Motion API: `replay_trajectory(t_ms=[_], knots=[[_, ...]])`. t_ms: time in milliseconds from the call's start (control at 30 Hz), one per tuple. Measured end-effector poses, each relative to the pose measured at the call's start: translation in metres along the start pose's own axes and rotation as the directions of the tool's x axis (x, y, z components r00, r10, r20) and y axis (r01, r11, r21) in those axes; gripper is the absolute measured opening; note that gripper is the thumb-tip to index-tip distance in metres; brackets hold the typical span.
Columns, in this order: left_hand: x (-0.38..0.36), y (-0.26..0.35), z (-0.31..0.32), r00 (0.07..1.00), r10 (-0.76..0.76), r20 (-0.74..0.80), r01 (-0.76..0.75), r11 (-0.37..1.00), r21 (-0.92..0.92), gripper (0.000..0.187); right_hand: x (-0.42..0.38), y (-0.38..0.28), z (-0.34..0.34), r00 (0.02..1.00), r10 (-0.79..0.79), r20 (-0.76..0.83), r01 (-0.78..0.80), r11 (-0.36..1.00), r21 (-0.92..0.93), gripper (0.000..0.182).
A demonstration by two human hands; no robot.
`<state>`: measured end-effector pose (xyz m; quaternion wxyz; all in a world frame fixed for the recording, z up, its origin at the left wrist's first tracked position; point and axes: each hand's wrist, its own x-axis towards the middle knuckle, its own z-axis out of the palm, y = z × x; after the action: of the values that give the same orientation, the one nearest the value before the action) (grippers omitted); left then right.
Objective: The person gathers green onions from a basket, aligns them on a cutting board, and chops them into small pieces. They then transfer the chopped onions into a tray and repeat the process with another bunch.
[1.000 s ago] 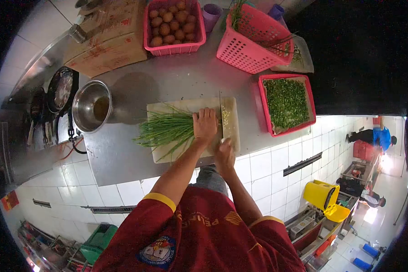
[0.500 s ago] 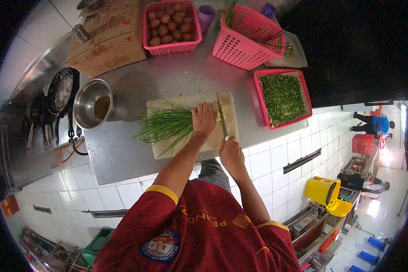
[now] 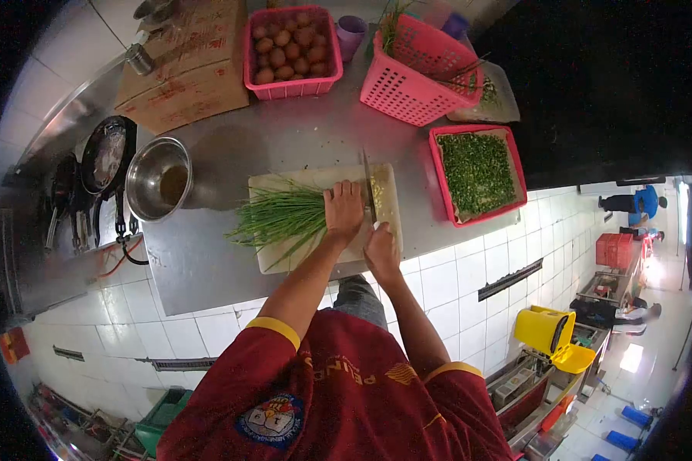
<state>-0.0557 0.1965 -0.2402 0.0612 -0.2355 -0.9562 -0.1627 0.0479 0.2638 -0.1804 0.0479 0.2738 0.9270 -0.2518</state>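
Note:
Long green stalks (image 3: 283, 217) lie in a bundle across the pale cutting board (image 3: 273, 261). My left hand (image 3: 344, 209) presses down on their right end, its fingers together. In my right hand (image 3: 381, 250) is the handle of a knife (image 3: 367, 180), with the blade pointing away from me just beside my left fingertips. Small pale cut pieces (image 3: 380, 189) lie on the board to the right of the blade. A pink tray (image 3: 477, 173) of chopped greens sits further right.
A steel bowl (image 3: 159, 179) with brown liquid is left of the board. Behind stand a cardboard box (image 3: 181, 69), a pink basket of eggs (image 3: 293, 54), a purple cup (image 3: 350, 34) and a tall pink basket (image 3: 415, 77). People are far off at the right.
My right hand has moved slightly left with the knife, and the blade now lies closer to my left fingers and more upright in view. My left hand still holds the stalks.

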Motion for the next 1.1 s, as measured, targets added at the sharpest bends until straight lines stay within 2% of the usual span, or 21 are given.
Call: replay_trajectory(t_ms=[67,100,200,300,400,433,533,567,633,700,800,833,933,1100], knots=[[0.000,0.002,0.002,1.000,-0.013,0.022,0.012,1.000,0.008,0.025,-0.005,-0.005,-0.013,1.000,-0.026,-0.015,0.025,0.998,-0.053,0.032],[0.001,0.001,0.001,0.999,-0.020,0.032,0.020,1.000,0.015,0.024,-0.009,-0.018,-0.028,0.999,0.035,0.016,-0.034,0.998,-0.061,0.033],[0.002,0.001,-0.003,1.000,-0.009,0.003,0.009,1.000,0.007,0.024,-0.027,-0.024,-0.044,0.988,0.074,0.134,-0.057,0.990,-0.125,0.036],[0.002,0.002,-0.006,1.000,-0.022,0.016,0.023,0.999,-0.023,0.025,-0.045,-0.016,-0.030,0.989,0.099,0.110,-0.085,0.988,-0.126,0.036],[0.001,0.000,0.001,0.999,-0.004,-0.033,0.005,1.000,0.015,0.028,-0.051,-0.012,-0.021,0.969,0.179,0.168,-0.160,0.980,-0.122,0.037],[-0.003,0.001,0.002,1.000,-0.009,-0.010,0.010,1.000,0.027,0.028,-0.048,-0.013,-0.016,0.947,0.249,0.202,-0.240,0.968,-0.066,0.041],[0.003,0.001,0.003,1.000,-0.024,-0.005,0.024,0.999,0.042,0.029,-0.025,0.012,0.026,0.969,0.225,0.102,-0.237,0.963,0.127,0.033],[0.003,0.001,0.003,0.999,-0.030,-0.022,0.031,0.999,0.031,0.029,-0.018,0.015,0.033,0.988,0.148,0.046,-0.154,0.972,0.176,0.031],[-0.005,0.002,0.004,0.999,-0.008,-0.038,0.009,1.000,0.029,0.029,-0.005,0.020,0.038,0.994,0.109,0.010,-0.109,0.978,0.176,0.030],[-0.001,-0.001,0.006,0.998,0.018,-0.064,-0.015,0.999,0.046,0.027,0.005,0.020,0.031,0.996,0.083,-0.029,-0.079,0.989,0.124,0.030],[0.000,0.000,-0.001,1.000,-0.002,-0.027,0.002,1.000,-0.021,0.024,-0.007,-0.027,-0.032,0.986,0.119,0.115,-0.110,0.991,-0.082,0.037],[0.000,0.000,-0.001,1.000,-0.004,-0.013,0.004,1.000,-0.007,0.024,-0.012,-0.029,-0.036,0.991,0.094,0.100,-0.082,0.990,-0.117,0.033],[0.001,0.002,0.002,1.000,-0.007,0.002,0.007,1.000,0.017,0.024,-0.032,-0.023,-0.037,0.994,0.052,0.096,-0.045,0.996,-0.077,0.035],[0.001,0.000,0.002,1.000,0.002,-0.005,-0.001,1.000,0.023,0.024,-0.049,-0.011,-0.013,0.972,0.189,0.141,-0.181,0.981,-0.065,0.036]])
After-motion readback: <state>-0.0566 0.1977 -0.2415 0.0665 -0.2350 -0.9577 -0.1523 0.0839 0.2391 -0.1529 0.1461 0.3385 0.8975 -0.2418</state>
